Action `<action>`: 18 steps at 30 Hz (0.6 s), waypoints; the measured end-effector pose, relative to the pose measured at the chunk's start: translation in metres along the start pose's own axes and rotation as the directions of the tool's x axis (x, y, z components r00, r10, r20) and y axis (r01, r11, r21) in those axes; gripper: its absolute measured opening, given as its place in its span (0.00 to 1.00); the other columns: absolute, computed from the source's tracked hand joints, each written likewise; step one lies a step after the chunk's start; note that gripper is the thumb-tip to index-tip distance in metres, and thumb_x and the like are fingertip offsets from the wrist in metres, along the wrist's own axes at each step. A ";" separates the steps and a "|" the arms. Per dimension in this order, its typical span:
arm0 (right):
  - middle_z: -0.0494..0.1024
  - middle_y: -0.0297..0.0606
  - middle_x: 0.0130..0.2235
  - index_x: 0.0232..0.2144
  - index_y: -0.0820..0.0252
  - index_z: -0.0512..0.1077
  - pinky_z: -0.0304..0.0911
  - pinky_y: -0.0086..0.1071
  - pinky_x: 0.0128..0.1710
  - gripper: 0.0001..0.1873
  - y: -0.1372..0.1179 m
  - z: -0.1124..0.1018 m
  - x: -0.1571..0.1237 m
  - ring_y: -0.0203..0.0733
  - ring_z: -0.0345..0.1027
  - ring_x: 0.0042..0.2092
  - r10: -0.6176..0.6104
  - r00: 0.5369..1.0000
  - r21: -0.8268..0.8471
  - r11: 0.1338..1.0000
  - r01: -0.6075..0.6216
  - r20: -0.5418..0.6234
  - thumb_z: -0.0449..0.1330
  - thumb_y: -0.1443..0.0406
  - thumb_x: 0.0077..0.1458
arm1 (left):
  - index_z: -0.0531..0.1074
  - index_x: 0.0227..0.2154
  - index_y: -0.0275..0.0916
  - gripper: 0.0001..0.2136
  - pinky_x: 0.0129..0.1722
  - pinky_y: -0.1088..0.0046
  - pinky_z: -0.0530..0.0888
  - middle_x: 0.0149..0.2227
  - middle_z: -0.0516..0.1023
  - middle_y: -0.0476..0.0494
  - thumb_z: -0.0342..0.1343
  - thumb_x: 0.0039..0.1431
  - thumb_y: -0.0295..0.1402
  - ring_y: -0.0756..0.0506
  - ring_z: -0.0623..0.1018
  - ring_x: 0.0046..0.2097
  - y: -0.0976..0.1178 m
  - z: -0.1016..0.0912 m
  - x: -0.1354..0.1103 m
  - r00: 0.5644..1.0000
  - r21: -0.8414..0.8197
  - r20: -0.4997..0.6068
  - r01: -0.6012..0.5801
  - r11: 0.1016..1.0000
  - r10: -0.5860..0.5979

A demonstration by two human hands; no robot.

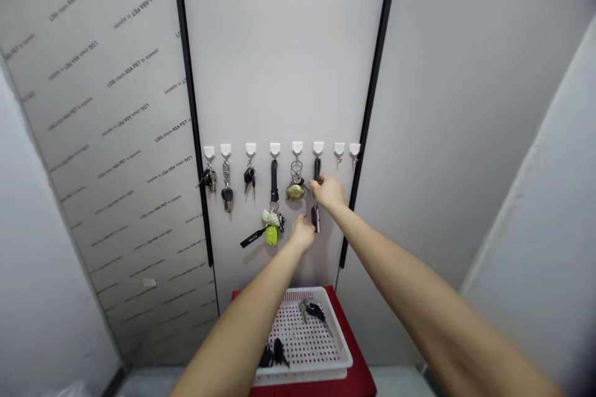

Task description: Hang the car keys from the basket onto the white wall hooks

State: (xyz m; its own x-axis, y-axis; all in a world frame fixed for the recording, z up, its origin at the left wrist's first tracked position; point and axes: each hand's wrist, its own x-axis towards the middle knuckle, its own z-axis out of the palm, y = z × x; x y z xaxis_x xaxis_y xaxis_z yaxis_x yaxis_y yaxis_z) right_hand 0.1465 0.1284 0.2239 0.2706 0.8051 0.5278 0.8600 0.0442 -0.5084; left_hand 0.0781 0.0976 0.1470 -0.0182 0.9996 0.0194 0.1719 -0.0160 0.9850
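Observation:
A row of white wall hooks (274,149) holds several key sets. My right hand (328,191) is closed, pinching the black strap of a key set (316,169) that hangs from the sixth hook (318,147). My left hand (302,234) is below it, fingers closed near the dark fob (315,218) at the strap's lower end. To the left hang a brass-coloured fob (295,191) and a black strap with a yellow-green tag (272,234). The two rightmost hooks (347,149) are bare.
Below my arms a white perforated basket (342,347) sits on a red stand (363,378); it holds one key bunch (311,309) at the back and black keys (274,355) at the front. Grey panels surround the white wall; black strips frame it.

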 end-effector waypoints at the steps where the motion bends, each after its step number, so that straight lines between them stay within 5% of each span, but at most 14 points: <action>1: 0.72 0.38 0.26 0.26 0.59 0.68 0.56 0.30 0.26 0.14 0.001 0.001 0.000 0.40 0.64 0.30 -0.006 1.000 0.002 1.000 0.006 0.004 0.46 0.58 0.42 | 0.55 0.46 0.36 0.23 0.23 0.80 0.62 0.33 0.70 0.43 0.45 0.42 0.23 0.53 0.68 0.28 0.002 0.001 0.000 1.000 -0.013 0.008 -0.010 1.000 0.011; 7: 0.72 0.40 0.28 0.31 0.61 0.68 0.55 0.29 0.28 0.15 0.012 0.006 -0.008 0.39 0.63 0.31 -0.060 0.998 0.053 0.997 0.061 -0.023 0.49 0.60 0.41 | 0.57 0.45 0.36 0.24 0.23 0.80 0.61 0.34 0.69 0.42 0.47 0.39 0.23 0.53 0.67 0.27 -0.004 -0.003 -0.005 0.997 -0.085 0.035 -0.065 0.994 0.068; 11: 0.69 0.40 0.35 0.39 0.64 0.62 0.54 0.28 0.32 0.19 0.043 0.023 -0.050 0.35 0.61 0.32 -0.156 0.983 0.127 0.978 0.167 -0.092 0.48 0.61 0.43 | 0.56 0.45 0.36 0.24 0.24 0.80 0.61 0.37 0.67 0.41 0.47 0.40 0.23 0.54 0.67 0.27 -0.029 -0.021 -0.012 0.999 -0.073 0.033 -0.017 0.997 0.019; 14: 0.69 0.39 0.34 0.37 0.63 0.63 0.53 0.27 0.32 0.16 0.074 0.046 -0.106 0.34 0.61 0.31 -0.299 0.941 0.082 0.954 0.289 0.160 0.49 0.64 0.42 | 0.58 0.43 0.35 0.22 0.24 0.80 0.61 0.36 0.67 0.41 0.46 0.40 0.23 0.55 0.67 0.26 -0.049 -0.035 -0.020 0.998 -0.059 0.011 0.063 0.996 -0.063; 16: 0.71 0.38 0.31 0.33 0.61 0.65 0.52 0.29 0.31 0.13 0.091 0.063 -0.139 0.38 0.61 0.33 -0.352 0.833 -0.009 0.919 0.393 0.427 0.50 0.66 0.41 | 0.60 0.41 0.34 0.19 0.24 0.80 0.60 0.33 0.68 0.42 0.46 0.41 0.23 0.55 0.67 0.25 -0.062 -0.042 -0.025 0.993 -0.059 -0.015 0.115 0.992 -0.116; 18: 0.71 0.41 0.32 0.31 0.61 0.66 0.49 0.32 0.32 0.11 0.102 0.078 -0.161 0.41 0.59 0.35 -0.345 0.771 -0.129 0.868 0.479 0.536 0.50 0.67 0.41 | 0.62 0.37 0.34 0.16 0.23 0.80 0.60 0.29 0.69 0.44 0.46 0.42 0.24 0.54 0.67 0.25 -0.073 -0.046 -0.029 0.987 -0.076 -0.026 0.157 0.985 -0.159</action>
State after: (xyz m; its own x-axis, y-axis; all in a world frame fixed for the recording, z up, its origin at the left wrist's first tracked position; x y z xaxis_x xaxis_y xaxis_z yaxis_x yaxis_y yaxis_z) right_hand 0.1566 0.0500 0.0341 -0.3200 0.9220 0.2179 0.9323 0.3474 -0.1010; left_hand 0.0205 0.0684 0.0820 -0.0712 0.9885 -0.1331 0.0918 0.1394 0.9860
